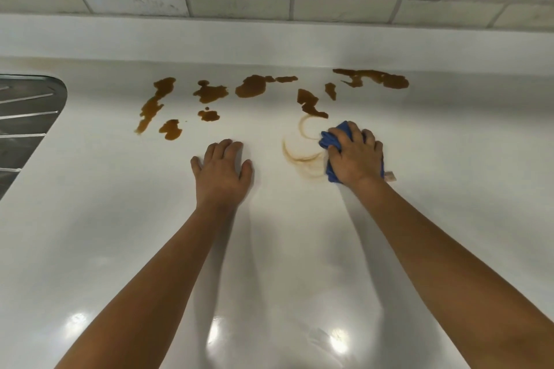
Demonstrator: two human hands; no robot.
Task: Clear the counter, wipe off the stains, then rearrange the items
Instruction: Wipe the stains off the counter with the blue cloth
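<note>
Here the right hand (355, 156) presses a crumpled blue cloth (332, 141) under curled fingers (356, 132) beside brown stains (311, 105); the left hand (221, 171) lies flat, fingers spread, on the glossy white table (120, 219).

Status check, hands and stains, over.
Left hand flat on counter. Right hand holds blue cloth, wiping. Brown stains mostly remain. Nothing in the way.

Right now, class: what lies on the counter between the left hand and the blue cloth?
Head view: faint brown smear arcs on white counter between left hand and blue cloth.
</note>
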